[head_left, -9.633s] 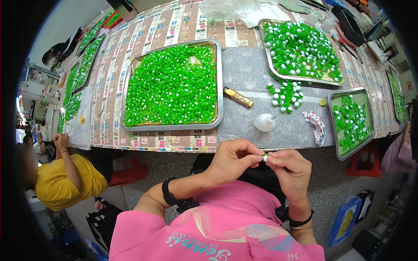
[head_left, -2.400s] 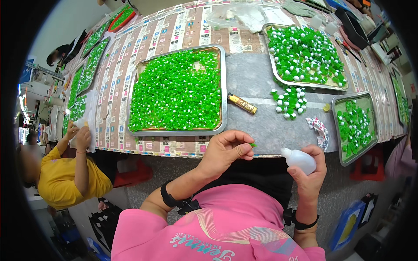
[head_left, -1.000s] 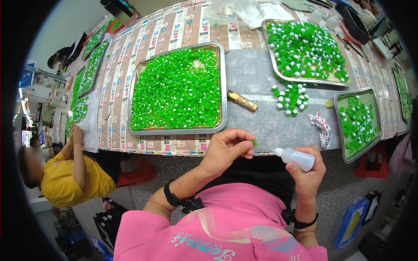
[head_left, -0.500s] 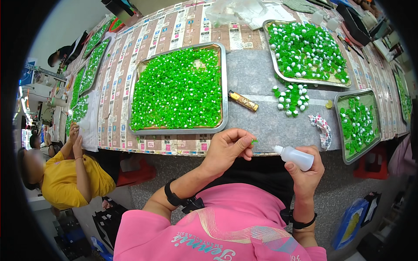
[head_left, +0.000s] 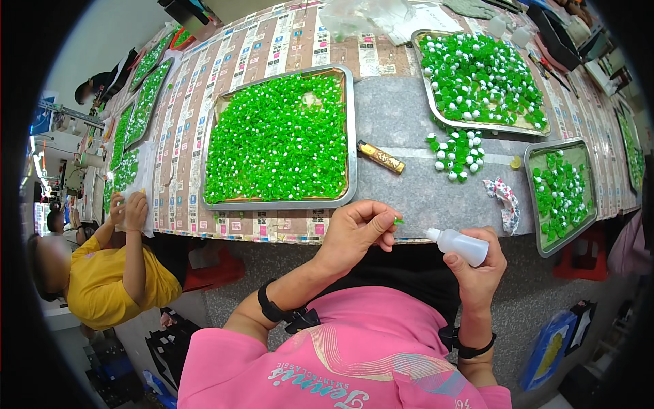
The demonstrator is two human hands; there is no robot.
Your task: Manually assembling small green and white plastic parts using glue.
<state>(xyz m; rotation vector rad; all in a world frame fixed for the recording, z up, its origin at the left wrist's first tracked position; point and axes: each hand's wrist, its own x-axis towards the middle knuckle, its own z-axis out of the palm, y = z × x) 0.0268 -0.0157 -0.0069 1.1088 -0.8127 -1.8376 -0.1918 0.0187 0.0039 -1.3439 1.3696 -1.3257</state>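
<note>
Between thumb and fingertips my left hand pinches a small green plastic piece, mostly covered by the fingers. My right hand is wrapped round a translucent white squeeze bottle, its narrow nozzle pointing left toward the green piece, a short gap apart. Both hands are at the table's front edge. Beyond them, on a grey mat, lies a loose cluster of green pieces with white balls. A gold and black cylinder rests beside the large tray of small green pieces.
At the back right stands a tray heaped with green pieces bearing white balls; a smaller tray holds more. A floral cloth strip lies on the mat. At the left, a co-worker in a yellow shirt handles similar pieces.
The bottle in my right hand has shifted very slightly left. My left hand stays in place. The co-worker's hands have moved up and apart.
</note>
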